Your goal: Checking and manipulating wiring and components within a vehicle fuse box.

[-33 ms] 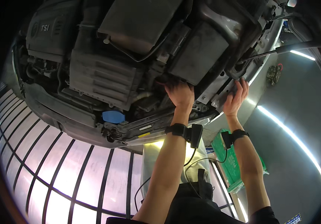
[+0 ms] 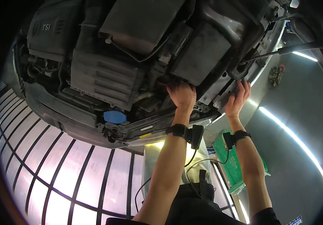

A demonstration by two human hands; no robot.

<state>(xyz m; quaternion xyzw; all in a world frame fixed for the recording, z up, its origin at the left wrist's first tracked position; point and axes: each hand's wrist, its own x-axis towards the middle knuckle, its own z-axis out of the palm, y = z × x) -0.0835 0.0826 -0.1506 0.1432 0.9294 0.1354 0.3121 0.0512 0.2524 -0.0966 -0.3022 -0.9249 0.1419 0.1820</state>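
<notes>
Head view showed the dark box [image 2: 202, 54] in the engine bay [image 2: 101, 80], with the left hand [image 2: 182, 95] at its near end, fingers bent out of sight; whether they gripped anything, I could not tell. The right hand [image 2: 238, 98] was loosely spread, apparently holding nothing, its fingertips on the metal edge [image 2: 218, 103]. Working blind in so tight a gap could scrape or pinch the left fingers. The left wrist unit [image 2: 197, 137] could knock the front rail [image 2: 146, 128] if that arm dipped, and the looping cable [image 2: 208, 159] could snag. Leaning on the right fingertips might make them slip. Grime dulled the covers around a blue cap [image 2: 115, 117]. Beyond, a grey floor [image 2: 281, 150] carried a bright streak, a green crate [image 2: 227, 159] sat below the right forearm, and pale, black-barred panels [image 2: 65, 163] glowed at left.
</notes>
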